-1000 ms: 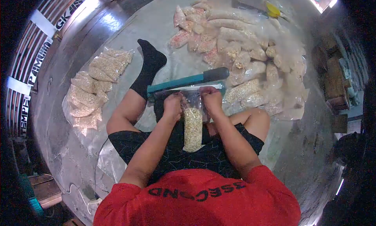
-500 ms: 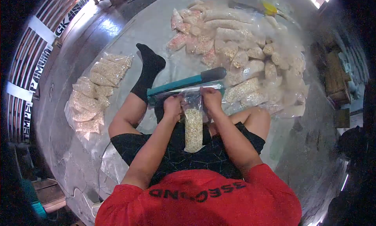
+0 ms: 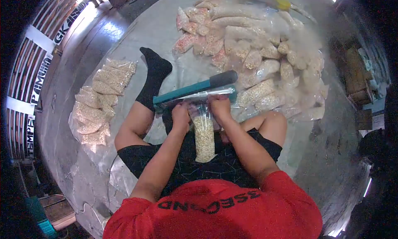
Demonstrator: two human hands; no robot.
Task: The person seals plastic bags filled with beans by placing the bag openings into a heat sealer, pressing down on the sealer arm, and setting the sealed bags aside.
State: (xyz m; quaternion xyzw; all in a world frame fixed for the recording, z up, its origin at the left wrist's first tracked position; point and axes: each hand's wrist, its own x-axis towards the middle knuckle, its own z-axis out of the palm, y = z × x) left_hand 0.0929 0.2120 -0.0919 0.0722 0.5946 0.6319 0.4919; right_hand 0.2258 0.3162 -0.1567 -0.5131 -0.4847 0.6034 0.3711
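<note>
Between my knees hangs a clear plastic bag [image 3: 204, 141], its lower part filled with pale soybean-like pieces. My left hand [image 3: 181, 116] is closed on the left side of its upper edge. On the other side my right hand [image 3: 219, 106] grips the edge too, fingers wrapped over the plastic. The bag's mouth reaches into a teal hand sealer [image 3: 182, 92] with a dark grey handle end, which lies across in front of both hands. A pale strip runs along the sealer's lower jaw. The fingertips are partly hidden.
A big heap of filled bags [image 3: 265, 52] covers the floor ahead and to the right. A smaller pile of filled bags [image 3: 97, 102] lies at the left, beyond my socked foot [image 3: 157, 67]. A yellow item [image 3: 283, 3] shows at the far back.
Both hands and the bag's top have shifted slightly left and forward toward the sealer. The whole view has tilted a little; the grip on the bag stays the same.
</note>
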